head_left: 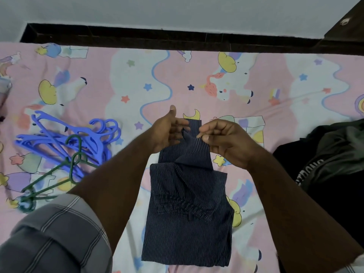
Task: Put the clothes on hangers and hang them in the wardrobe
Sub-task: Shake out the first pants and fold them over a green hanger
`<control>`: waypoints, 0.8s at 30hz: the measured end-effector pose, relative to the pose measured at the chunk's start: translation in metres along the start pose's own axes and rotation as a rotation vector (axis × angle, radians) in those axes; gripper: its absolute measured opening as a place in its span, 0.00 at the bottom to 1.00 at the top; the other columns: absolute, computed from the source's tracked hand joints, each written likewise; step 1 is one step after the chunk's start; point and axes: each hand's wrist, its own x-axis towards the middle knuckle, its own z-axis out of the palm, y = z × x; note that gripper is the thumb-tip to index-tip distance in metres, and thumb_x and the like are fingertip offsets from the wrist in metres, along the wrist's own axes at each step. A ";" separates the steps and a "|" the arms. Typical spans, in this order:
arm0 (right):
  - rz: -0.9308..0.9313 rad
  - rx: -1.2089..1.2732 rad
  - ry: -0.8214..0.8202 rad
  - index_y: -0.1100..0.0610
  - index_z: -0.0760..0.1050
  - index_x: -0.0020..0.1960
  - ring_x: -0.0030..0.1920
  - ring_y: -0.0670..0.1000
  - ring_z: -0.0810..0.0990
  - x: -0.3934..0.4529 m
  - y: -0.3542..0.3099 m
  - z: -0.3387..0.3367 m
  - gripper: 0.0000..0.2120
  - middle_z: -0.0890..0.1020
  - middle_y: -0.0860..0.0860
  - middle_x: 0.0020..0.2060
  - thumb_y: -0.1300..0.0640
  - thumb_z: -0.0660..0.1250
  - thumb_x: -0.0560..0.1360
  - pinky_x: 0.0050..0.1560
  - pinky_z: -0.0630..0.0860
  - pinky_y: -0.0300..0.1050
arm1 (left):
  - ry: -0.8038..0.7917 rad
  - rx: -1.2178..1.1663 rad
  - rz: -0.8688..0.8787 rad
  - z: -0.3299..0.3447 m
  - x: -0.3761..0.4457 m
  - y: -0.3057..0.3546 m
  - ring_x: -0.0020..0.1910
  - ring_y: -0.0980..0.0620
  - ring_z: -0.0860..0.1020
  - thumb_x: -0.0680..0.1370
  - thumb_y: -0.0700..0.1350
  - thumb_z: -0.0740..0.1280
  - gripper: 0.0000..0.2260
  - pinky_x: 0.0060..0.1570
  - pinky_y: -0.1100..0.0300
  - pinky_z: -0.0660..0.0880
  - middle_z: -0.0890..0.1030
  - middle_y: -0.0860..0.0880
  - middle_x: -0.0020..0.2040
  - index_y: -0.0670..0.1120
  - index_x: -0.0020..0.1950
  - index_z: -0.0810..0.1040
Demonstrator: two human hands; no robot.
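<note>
A navy pinstriped garment (187,223) lies folded on the bed in front of me, with a narrower part reaching away from me. My left hand (167,131) touches that far part with straight fingers, thumb raised. My right hand (222,140) pinches a raised fold of the same cloth between thumb and fingertips. Several blue plastic hangers (78,138) lie in a heap on the sheet at the left, and two green hangers (59,174) lie just in front of them.
The bed carries a pink unicorn-print sheet (137,85). A dark pile of clothes (331,164) with white lettering sits at the right edge. A dark wooden bed frame (157,38) runs along the far side against a pale wall.
</note>
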 end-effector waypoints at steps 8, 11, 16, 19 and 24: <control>0.000 -0.045 0.285 0.58 0.80 0.51 0.48 0.51 0.83 0.005 0.009 -0.017 0.10 0.86 0.52 0.44 0.71 0.66 0.77 0.48 0.82 0.47 | -0.102 0.060 -0.011 -0.001 0.001 -0.013 0.57 0.48 0.81 0.82 0.60 0.61 0.20 0.61 0.50 0.77 0.82 0.48 0.55 0.47 0.62 0.80; -0.007 -0.041 0.296 0.59 0.80 0.50 0.47 0.51 0.84 0.006 0.006 -0.011 0.09 0.86 0.53 0.43 0.71 0.67 0.76 0.49 0.83 0.47 | 0.001 0.152 0.067 0.000 0.002 -0.013 0.58 0.48 0.81 0.81 0.57 0.65 0.14 0.56 0.54 0.77 0.83 0.49 0.57 0.48 0.58 0.80; -0.050 -0.149 0.372 0.58 0.81 0.48 0.45 0.54 0.82 0.016 0.007 0.009 0.06 0.86 0.56 0.43 0.68 0.71 0.75 0.54 0.79 0.62 | 0.068 0.221 0.102 0.008 -0.003 0.003 0.44 0.52 0.82 0.78 0.64 0.65 0.23 0.45 0.59 0.77 0.85 0.50 0.47 0.46 0.54 0.84; -0.065 -0.202 0.388 0.60 0.81 0.49 0.44 0.57 0.81 0.023 0.011 0.023 0.05 0.85 0.61 0.46 0.67 0.72 0.75 0.51 0.79 0.59 | -0.021 0.253 0.098 0.013 -0.008 0.021 0.39 0.53 0.79 0.78 0.65 0.65 0.23 0.41 0.60 0.74 0.84 0.51 0.41 0.46 0.48 0.85; -0.054 -0.147 0.400 0.64 0.79 0.51 0.47 0.59 0.86 0.031 0.016 0.027 0.06 0.85 0.62 0.46 0.67 0.72 0.75 0.48 0.83 0.49 | -0.079 0.236 0.083 0.015 -0.016 0.030 0.42 0.52 0.83 0.80 0.57 0.67 0.16 0.41 0.62 0.77 0.85 0.47 0.44 0.43 0.53 0.82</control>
